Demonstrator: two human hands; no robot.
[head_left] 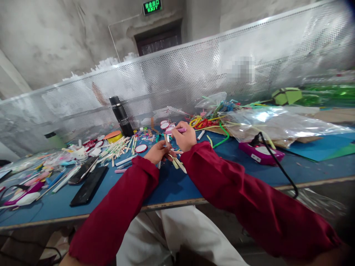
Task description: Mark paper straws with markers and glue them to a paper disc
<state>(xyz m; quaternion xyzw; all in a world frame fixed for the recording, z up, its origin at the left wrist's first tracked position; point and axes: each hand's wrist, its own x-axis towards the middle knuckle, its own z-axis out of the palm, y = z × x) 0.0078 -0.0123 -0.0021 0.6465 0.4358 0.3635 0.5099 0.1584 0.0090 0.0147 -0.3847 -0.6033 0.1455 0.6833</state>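
As seen from overhead: blue table (pixel 177 184).
Flask: black flask (pixel 121 115) upright, left rear.
Left hand (pixel 157 152): closed around craft sticks (pixel 175 162), above table's middle.
Right hand (pixel 185 138): pinching what looks like a pink pen (pixel 177 130).
Glue gun (pixel 260 152): lying right.

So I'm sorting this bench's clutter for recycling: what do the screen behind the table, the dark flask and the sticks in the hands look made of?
The screen looks like pale perforated sheet metal: regular punched holes, dull sheen. The flask seems to be dark coated metal, matte with faint highlights. The sticks held in the left hand look like pale bare wood, though plastic is possible. The right hand grips a pink stick, probably plastic.
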